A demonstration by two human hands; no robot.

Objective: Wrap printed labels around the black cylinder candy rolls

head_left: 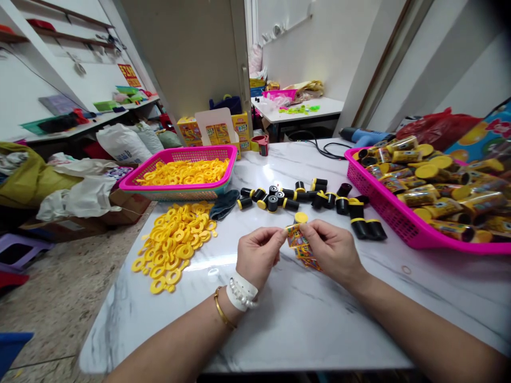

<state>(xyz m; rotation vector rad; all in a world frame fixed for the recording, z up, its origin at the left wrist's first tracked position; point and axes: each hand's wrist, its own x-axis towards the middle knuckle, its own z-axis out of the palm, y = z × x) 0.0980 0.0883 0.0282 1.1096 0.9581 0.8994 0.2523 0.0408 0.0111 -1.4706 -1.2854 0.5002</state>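
Just above the middle of the table, my left hand [258,252] pinches the left edge of a colourful printed label [296,237]. My right hand [333,249] is closed on the same label from the right, thumb and fingers pressed together. More of the printed strip hangs below between my hands. Right behind the label shows a yellow cap [301,217]; whether it touches the label I cannot tell. Beyond my hands lie several black cylinders [272,203] with yellow ends, some upright and some on their sides.
Loose yellow rings [171,250] are heaped at left, before a pink basket [175,155] of yellow pieces. Another pink basket [403,226], at right, holds labelled cylinders. A dark cloth [224,205], a tape dispenser [261,144] and a blue heat gun [365,136] lie farther back.
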